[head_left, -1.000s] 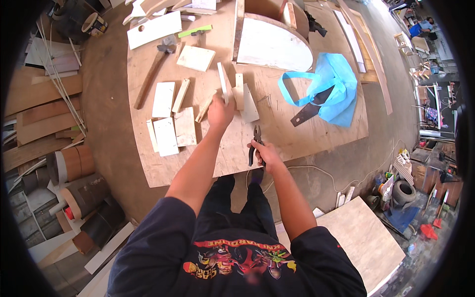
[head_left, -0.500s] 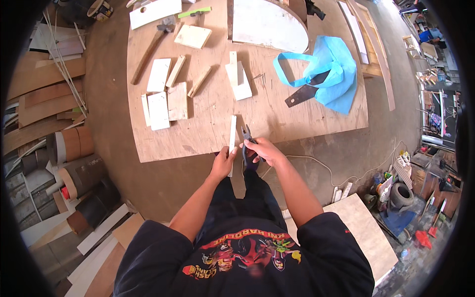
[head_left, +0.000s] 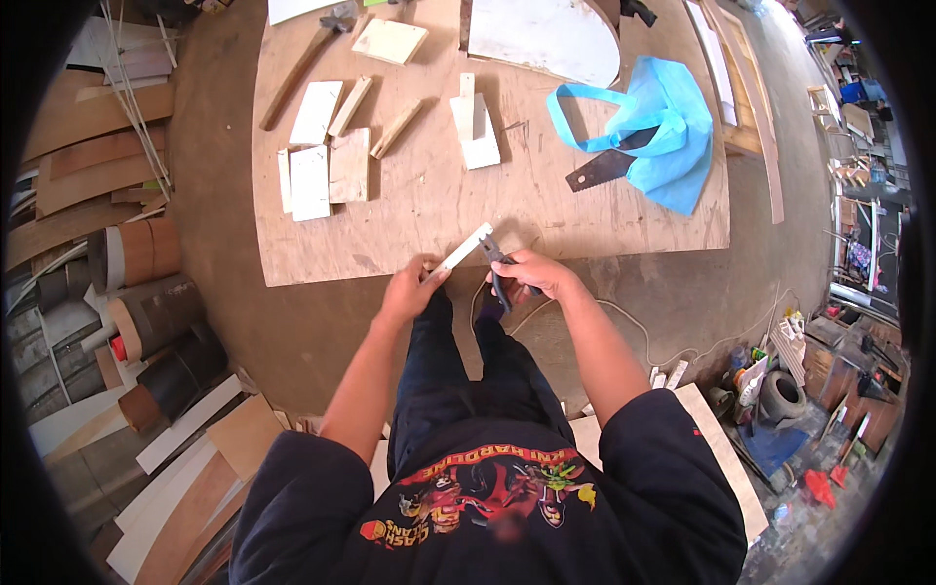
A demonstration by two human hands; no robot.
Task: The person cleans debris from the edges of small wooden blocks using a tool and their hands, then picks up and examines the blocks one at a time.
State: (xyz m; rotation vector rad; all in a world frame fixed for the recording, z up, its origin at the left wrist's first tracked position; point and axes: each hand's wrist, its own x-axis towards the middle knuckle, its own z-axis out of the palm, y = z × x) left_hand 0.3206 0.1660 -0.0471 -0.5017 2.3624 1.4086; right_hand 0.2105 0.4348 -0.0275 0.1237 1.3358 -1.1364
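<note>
My left hand (head_left: 409, 289) grips the near end of a thin white wood strip (head_left: 460, 251), which slants up to the right over the near edge of a plywood sheet (head_left: 429, 210) lying on the floor. My right hand (head_left: 529, 275) is closed around the dark handles of a pair of pliers (head_left: 496, 270); their jaws meet the far end of the strip. Both hands hover just above my knees at the sheet's edge.
On the sheet lie several small wood blocks (head_left: 327, 161), a hammer (head_left: 304, 57), a T-shaped white piece (head_left: 474, 127), a blue bag (head_left: 653, 132) over a saw blade (head_left: 604, 168) and a rounded white panel (head_left: 541, 34). Rolled veneer and boards (head_left: 127, 292) pile up at left, clutter (head_left: 780, 400) at right.
My left hand reached out to the blocks, picked up a white strip and drew it back to the sheet's near edge. The strip turned from upright to slanted, with the pliers now at its tip.
</note>
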